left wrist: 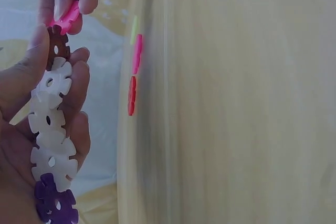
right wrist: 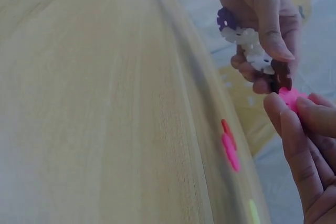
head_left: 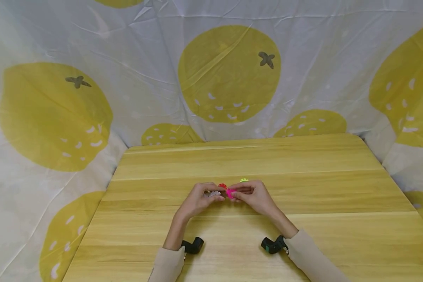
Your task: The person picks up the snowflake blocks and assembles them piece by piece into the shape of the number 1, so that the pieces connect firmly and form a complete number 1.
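My left hand (head_left: 198, 200) holds a linked chain of notched plastic snowflake discs between thumb and fingers. In the left wrist view the chain runs from a purple disc (left wrist: 55, 203) through white discs (left wrist: 52, 160) to a brown disc (left wrist: 59, 50). My right hand (head_left: 256, 197) pinches a pink snowflake disc (left wrist: 67, 19) against the brown disc's end. The two touch; whether their slots interlock cannot be told. Beyond the hands on the table lie a red disc (left wrist: 132, 97), another pink disc (left wrist: 137, 55) and a yellow-green disc (head_left: 244, 180).
Both hands are above a wooden table (head_left: 303, 168). Behind it hangs a pale cloth (head_left: 148, 78) printed with yellow fruit. A black device (head_left: 194, 246) is by the left wrist, and a second black device (head_left: 273, 245) by the right.
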Demonstrator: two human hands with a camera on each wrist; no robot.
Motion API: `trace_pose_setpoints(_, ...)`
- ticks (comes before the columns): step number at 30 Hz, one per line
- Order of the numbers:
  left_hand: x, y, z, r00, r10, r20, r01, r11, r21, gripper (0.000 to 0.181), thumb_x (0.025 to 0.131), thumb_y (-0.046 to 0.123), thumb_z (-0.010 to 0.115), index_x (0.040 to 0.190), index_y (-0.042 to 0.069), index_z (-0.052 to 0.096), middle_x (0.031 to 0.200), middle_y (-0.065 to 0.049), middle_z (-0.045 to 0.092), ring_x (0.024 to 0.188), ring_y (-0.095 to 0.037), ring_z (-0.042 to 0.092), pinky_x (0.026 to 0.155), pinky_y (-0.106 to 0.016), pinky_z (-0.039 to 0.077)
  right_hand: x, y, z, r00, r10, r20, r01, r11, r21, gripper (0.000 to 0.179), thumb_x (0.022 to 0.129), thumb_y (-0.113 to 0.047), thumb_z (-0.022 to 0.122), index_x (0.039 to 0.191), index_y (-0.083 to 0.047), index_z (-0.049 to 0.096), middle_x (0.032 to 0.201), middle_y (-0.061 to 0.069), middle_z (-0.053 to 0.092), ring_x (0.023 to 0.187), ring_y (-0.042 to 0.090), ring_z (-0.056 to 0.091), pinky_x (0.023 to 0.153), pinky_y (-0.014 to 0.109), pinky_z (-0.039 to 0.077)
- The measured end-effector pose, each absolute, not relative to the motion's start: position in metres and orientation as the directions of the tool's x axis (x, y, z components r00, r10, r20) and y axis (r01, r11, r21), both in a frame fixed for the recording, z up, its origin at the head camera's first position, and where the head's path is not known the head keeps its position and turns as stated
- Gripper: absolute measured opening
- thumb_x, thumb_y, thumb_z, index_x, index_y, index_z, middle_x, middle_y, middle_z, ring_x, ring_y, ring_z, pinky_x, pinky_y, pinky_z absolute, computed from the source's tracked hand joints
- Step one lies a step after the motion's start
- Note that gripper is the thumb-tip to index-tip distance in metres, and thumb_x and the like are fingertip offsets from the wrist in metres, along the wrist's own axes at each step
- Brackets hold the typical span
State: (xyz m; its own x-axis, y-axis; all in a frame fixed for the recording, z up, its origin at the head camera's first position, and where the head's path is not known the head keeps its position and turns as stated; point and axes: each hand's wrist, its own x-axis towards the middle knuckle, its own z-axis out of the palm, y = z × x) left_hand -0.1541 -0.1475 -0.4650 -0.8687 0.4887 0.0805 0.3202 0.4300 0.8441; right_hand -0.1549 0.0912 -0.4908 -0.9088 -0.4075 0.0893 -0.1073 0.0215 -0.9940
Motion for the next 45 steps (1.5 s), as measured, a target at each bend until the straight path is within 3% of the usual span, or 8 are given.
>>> trace_pose_setpoints(10, -0.153, -0.145, -0.465, -0.873, 0.484, 0.062, 0.3, 0.433, 0.85, 0.023, 0.094, 0.016, 0.076, 0.115, 0.01, 0.079, 0.105, -0.007, 0.077, 0.089, -0.012, 0.061, 0.078, -0.024, 0.052, -0.154, 0.091, -0.488, -0.915, -0.395, 0.079, -0.101, 0.036, -0.994, 0.018, 0.096, -0.002, 0.071, 0.113, 0.003, 0.076, 0.1, 0.023, 0.079, 0.086, 0.03, 0.079, 0.073, 0.044, 0.064)
trace_pose_setpoints(16, -0.153, -0.144, -0.461, -0.887, 0.461, 0.04, 0.274, 0.455, 0.847, 0.024, 0.094, 0.021, 0.076, 0.117, 0.014, 0.079, 0.11, -0.005, 0.078, 0.09, -0.013, 0.062, 0.079, -0.024, 0.051, -0.156, 0.095, -0.488, -0.908, -0.408, 0.095, -0.119, 0.034, -0.992, 0.019, 0.099, -0.008, 0.069, 0.115, 0.001, 0.076, 0.099, 0.022, 0.079, 0.084, 0.023, 0.079, 0.075, 0.049, 0.063)
trace_pose_setpoints(24, -0.153, -0.149, -0.459, -0.872, 0.49, 0.003, 0.269, 0.473, 0.839, 0.023, 0.098, 0.022, 0.073, 0.118, 0.013, 0.078, 0.121, -0.007, 0.077, 0.095, -0.015, 0.065, 0.081, -0.028, 0.053, -0.158, 0.095, -0.49, -0.885, -0.46, 0.067, -0.072, -0.007, -0.997, 0.024, 0.102, -0.005, 0.064, 0.121, 0.009, 0.07, 0.099, 0.029, 0.076, 0.081, 0.02, 0.078, 0.073, 0.046, 0.064)
trace_pose_setpoints(32, -0.153, -0.148, -0.459, -0.87, 0.492, -0.014, 0.269, 0.5, 0.823, 0.025, 0.096, 0.021, 0.075, 0.12, 0.013, 0.077, 0.116, -0.004, 0.078, 0.097, -0.013, 0.066, 0.082, -0.026, 0.054, -0.159, 0.094, -0.493, -0.88, -0.474, 0.036, -0.018, -0.041, -0.999, 0.027, 0.103, -0.006, 0.063, 0.123, 0.012, 0.067, 0.106, 0.033, 0.073, 0.08, 0.015, 0.078, 0.073, 0.042, 0.064)
trace_pose_setpoints(36, -0.15, -0.142, -0.459, -0.885, 0.466, 0.019, 0.291, 0.521, 0.803, 0.03, 0.094, 0.021, 0.078, 0.122, 0.012, 0.076, 0.12, -0.005, 0.077, 0.099, -0.014, 0.068, 0.082, -0.025, 0.056, -0.158, 0.093, -0.492, -0.892, -0.451, 0.037, -0.014, -0.055, -0.998, 0.027, 0.102, -0.006, 0.065, 0.122, 0.011, 0.068, 0.105, 0.034, 0.073, 0.08, 0.016, 0.078, 0.072, 0.041, 0.064)
trace_pose_setpoints(41, -0.148, -0.132, -0.461, -0.891, 0.444, 0.095, 0.349, 0.536, 0.769, 0.035, 0.091, 0.019, 0.081, 0.123, 0.008, 0.075, 0.121, -0.008, 0.077, 0.111, -0.022, 0.072, 0.095, -0.035, 0.058, -0.157, 0.091, -0.493, -0.915, -0.402, 0.04, -0.029, -0.034, -0.999, 0.025, 0.099, -0.005, 0.068, 0.118, 0.011, 0.07, 0.106, 0.031, 0.073, 0.078, 0.011, 0.075, 0.07, 0.035, 0.064)
trace_pose_setpoints(45, -0.148, -0.129, -0.464, -0.893, 0.433, 0.122, 0.366, 0.542, 0.756, 0.035, 0.09, 0.018, 0.082, 0.123, 0.007, 0.075, 0.121, -0.008, 0.077, 0.112, -0.023, 0.073, 0.098, -0.038, 0.058, -0.156, 0.089, -0.493, -0.927, -0.372, 0.04, -0.03, -0.031, -0.999, 0.024, 0.097, -0.005, 0.071, 0.116, 0.01, 0.072, 0.104, 0.031, 0.074, 0.075, 0.009, 0.074, 0.068, 0.033, 0.063)
